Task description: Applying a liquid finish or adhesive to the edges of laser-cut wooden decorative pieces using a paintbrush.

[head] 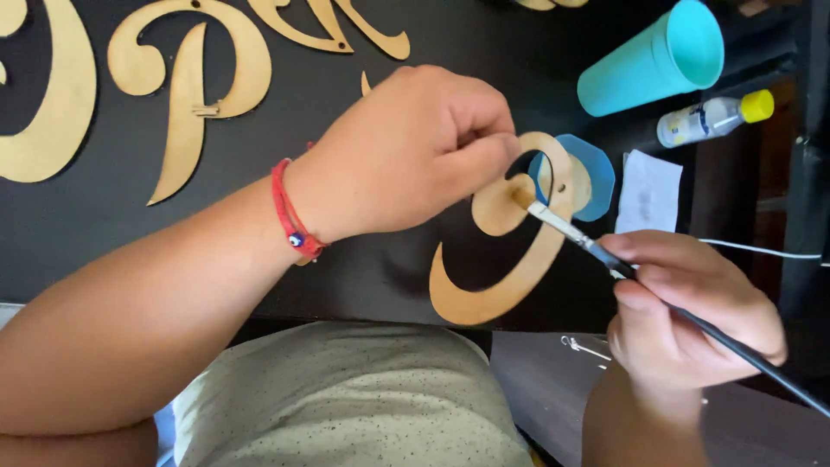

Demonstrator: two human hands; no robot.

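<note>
Head view, left hand: the left hand [406, 151] is closed in a pinch on the upper loop of a curled wooden letter [501, 251], holding it up off the black table [328, 95].
Head view, right hand: the right hand [687, 307] has its fingers closed around a thin black-handled paintbrush [622, 268], gripped near the metal ferrule.
Where the letter is: in mid-frame between the two hands, above the table edge and the person's lap, partly in front of a blue lid [596, 173].
Step in hand: it looks like brushing of the letter's inner curl, since the bristle tip touches the wood just beside the left fingertips.
Next move calls for: by this judgement, a steady pinch and short strokes along the curl, clear of the holding fingers.
Brush axis: long axis runs diagonally, tip pointing up-left, handle trailing down-right out of frame.
Letter axis: its tail sweeps down-left, the loop uppermost.
Around: other wooden letters [186, 78] lie flat on the table; a turquoise cup [653, 60] lies tilted beside a small yellow-capped bottle [713, 117] and a paper scrap [648, 190].
</note>
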